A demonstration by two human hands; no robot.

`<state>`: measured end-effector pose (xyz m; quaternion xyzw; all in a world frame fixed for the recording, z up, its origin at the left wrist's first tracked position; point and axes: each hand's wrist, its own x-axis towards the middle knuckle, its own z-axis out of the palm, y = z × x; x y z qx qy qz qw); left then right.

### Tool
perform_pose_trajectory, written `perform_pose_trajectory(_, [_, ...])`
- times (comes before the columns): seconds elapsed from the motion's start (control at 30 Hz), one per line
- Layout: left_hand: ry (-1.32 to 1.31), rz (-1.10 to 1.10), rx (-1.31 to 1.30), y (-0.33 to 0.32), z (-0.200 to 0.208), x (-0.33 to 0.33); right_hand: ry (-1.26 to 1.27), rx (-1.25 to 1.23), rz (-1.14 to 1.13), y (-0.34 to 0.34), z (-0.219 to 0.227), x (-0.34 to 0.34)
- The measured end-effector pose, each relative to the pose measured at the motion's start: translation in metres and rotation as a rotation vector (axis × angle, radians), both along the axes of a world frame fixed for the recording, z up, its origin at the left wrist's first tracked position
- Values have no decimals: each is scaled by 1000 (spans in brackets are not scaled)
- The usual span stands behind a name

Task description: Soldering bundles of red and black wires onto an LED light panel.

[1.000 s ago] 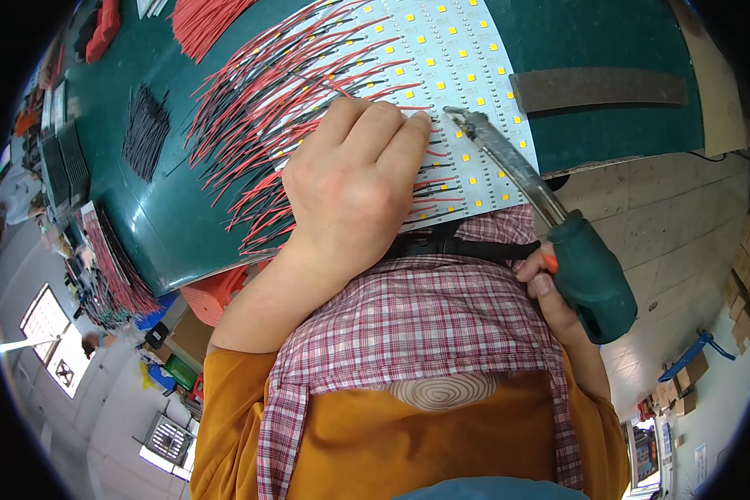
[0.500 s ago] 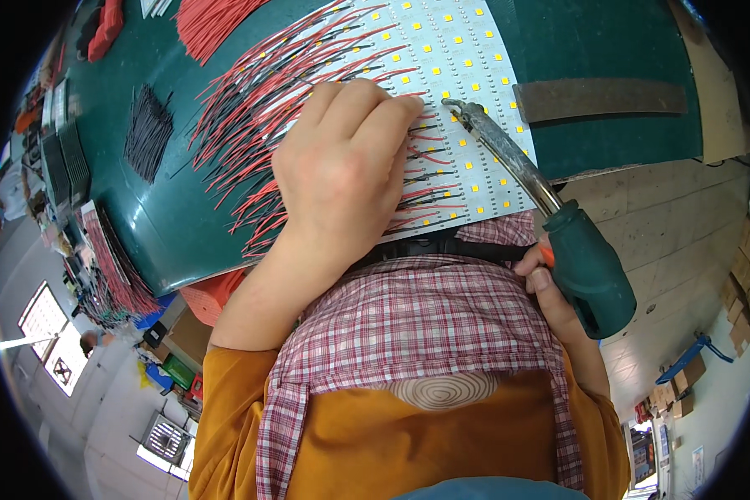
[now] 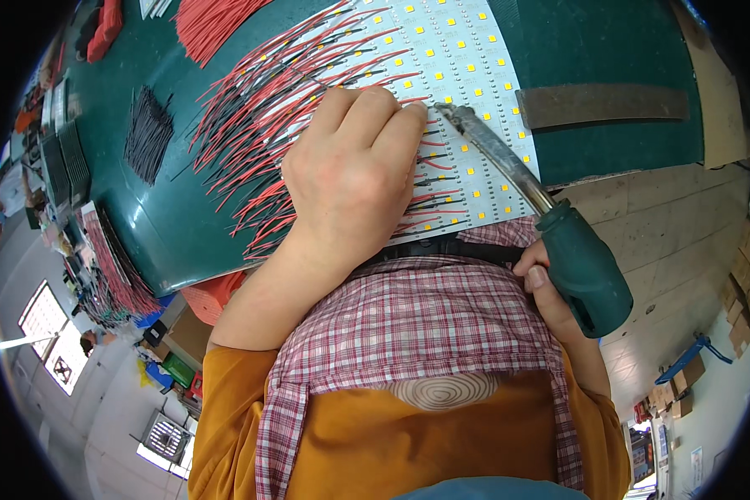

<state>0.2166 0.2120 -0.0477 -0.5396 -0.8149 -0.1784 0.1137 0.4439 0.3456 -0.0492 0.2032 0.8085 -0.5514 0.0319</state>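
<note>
A white LED circuit board point(image 3: 485, 179) with rows of yellow chips lies at the table's near edge. Red and black wires point(image 3: 254, 125) fan out leftward from its joints. Over the board, my left hand point(image 3: 354, 171) is closed with fingertips pinched at a wire end; the hand itself hides most of that wire. My right hand point(image 3: 546, 275) grips the dark green handle of a soldering iron point(image 3: 587, 271), partly behind it. The iron's dark tip meets the board close beside my left fingertips.
On the green table point(image 3: 167, 242) lie a bundle of black wires point(image 3: 148, 133) and a bundle of red wires point(image 3: 212, 29). A flat dark strip point(image 3: 604, 106) rests right of the board. More wired boards point(image 3: 118, 258) hang at the table's left edge.
The iron's tip has shifted slightly left and down, toward my left fingertips. My left hand has moved a little right and down, still pinched.
</note>
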Motion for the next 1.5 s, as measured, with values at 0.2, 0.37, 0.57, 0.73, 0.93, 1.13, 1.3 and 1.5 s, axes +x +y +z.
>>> perform_pose_trajectory(0.2, [-2, -2, -6, 1, 1, 2, 28, -460, -294, -12, -2, 10])
perform_pose_trajectory(0.37, [12, 8, -14, -1, 3, 4, 69, -405, -230, -11, 0, 13])
perform_pose_trajectory(0.57, [15, 22, -55, -24, 18, -11, 104, -432, -318, -15, -2, 12])
perform_pose_trajectory(0.73, [-184, 408, 38, -103, 60, -55, 130, -425, -339, -16, 0, 13])
perform_pose_trajectory(0.93, [9, 500, -42, -186, 39, -216, 177, -490, -477, -25, -5, 23])
perform_pose_trajectory(1.13, [-67, 489, -148, -174, 34, -223, 204, -400, -427, -26, 1, 22])
perform_pose_trajectory(1.3, [-169, 631, -138, -165, 30, -235, 84, -418, -482, -28, -3, 21])
perform_pose_trajectory(1.5, [-188, 743, -213, -170, 39, -243, 192, -348, -265, -16, -5, 17])
